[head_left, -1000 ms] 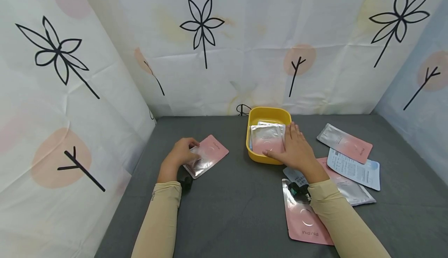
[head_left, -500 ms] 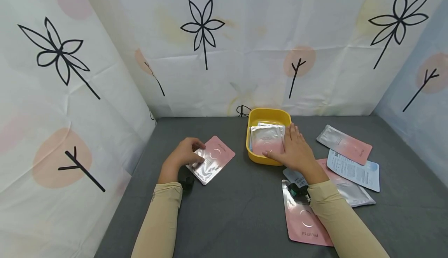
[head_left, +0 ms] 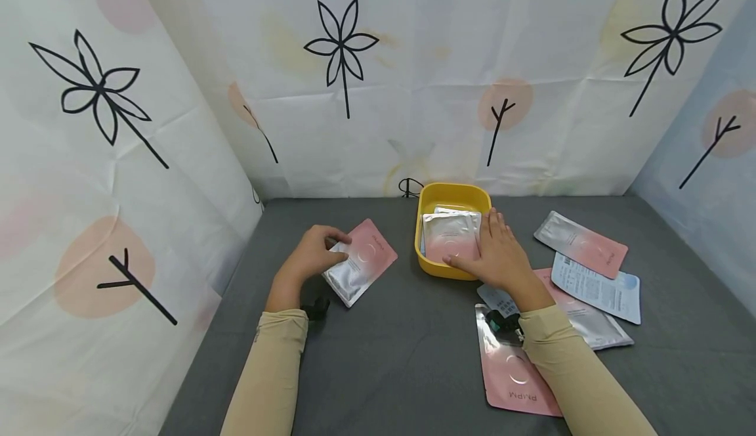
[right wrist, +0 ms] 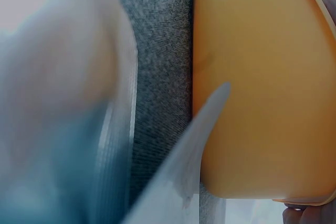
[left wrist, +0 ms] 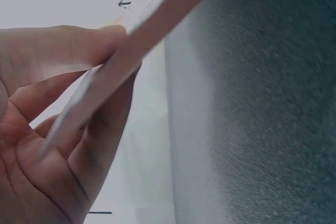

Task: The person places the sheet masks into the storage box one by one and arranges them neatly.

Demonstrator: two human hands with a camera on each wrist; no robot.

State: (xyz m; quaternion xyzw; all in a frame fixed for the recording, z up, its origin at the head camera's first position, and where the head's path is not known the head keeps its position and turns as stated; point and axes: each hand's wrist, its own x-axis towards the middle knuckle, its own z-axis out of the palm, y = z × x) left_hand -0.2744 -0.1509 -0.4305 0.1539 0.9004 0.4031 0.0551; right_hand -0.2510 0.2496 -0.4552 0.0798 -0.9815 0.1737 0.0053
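Observation:
In the head view my left hand (head_left: 314,253) pinches a pink-and-silver face mask packet (head_left: 369,255) by its left edge, between thumb and fingers. The packet (left wrist: 131,51) appears edge-on in the left wrist view, tilted up from the cloth. My right hand (head_left: 499,255) holds the rim of a yellow tub (head_left: 437,267), thumb at its front and fingers along its right side. Inside that tub several packets stand, a pink-and-silver one (head_left: 451,239) at the front. The right wrist view shows the tub's outer wall (right wrist: 262,87), with fingertips at its edge.
Right of the tub lie more packets: a pink-silver one (head_left: 581,242), a pale blue printed one (head_left: 596,286) and others partly under my right forearm. A large pink packet (head_left: 516,373) lies nearer. Grey cloth (head_left: 378,370) covers the table; patterned white fabric (head_left: 401,81) hangs behind.
The packet in my left hand has moved slightly right and turned, its pink end rising towards the back. My right hand and the yellow tub stay in place.

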